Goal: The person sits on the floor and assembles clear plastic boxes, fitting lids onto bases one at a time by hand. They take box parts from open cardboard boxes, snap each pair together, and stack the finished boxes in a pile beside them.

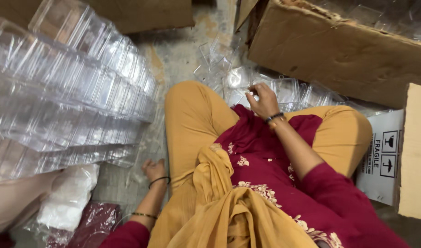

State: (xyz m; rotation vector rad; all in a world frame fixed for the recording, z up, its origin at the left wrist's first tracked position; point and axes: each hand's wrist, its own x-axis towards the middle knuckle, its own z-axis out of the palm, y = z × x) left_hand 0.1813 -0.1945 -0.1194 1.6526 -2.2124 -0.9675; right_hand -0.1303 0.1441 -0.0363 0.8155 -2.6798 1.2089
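Note:
I sit cross-legged on the floor in mustard trousers and a maroon top. My right hand (262,99) reaches forward past my knees, its fingers closed on a clear plastic shell piece (247,94) at the edge of a loose heap of clear plastic shells (288,89). My left hand (154,169) rests low beside my left thigh, fingers curled against the floor, with nothing visible in it. A black band is on each wrist.
Long nested stacks of clear plastic trays (72,87) fill the left side. A large cardboard box (343,50) lies at the top right, a white printed carton (380,156) at the right, and plastic bags (68,202) at the lower left.

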